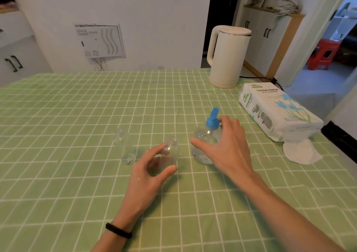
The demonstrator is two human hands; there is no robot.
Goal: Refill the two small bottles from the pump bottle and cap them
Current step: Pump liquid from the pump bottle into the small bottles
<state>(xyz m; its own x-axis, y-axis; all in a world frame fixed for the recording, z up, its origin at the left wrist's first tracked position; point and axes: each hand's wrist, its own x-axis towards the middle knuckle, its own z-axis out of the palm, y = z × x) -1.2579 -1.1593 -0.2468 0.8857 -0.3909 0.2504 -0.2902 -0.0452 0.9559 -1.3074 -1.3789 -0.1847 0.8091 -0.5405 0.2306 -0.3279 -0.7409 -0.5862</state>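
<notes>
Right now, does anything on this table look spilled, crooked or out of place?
Nothing is spilled. The only untidy thing is a loose tissue lying on the cloth against the tissue pack. The left bottle and middle bottle stand uncapped; no caps show.

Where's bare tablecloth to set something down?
Free: tablecloth left of the left small bottle, and the far stretch left of the kettle. Crowded: centre, left hand round the middle small bottle, right hand round the pump bottle; tissue pack fills the right edge.
</notes>
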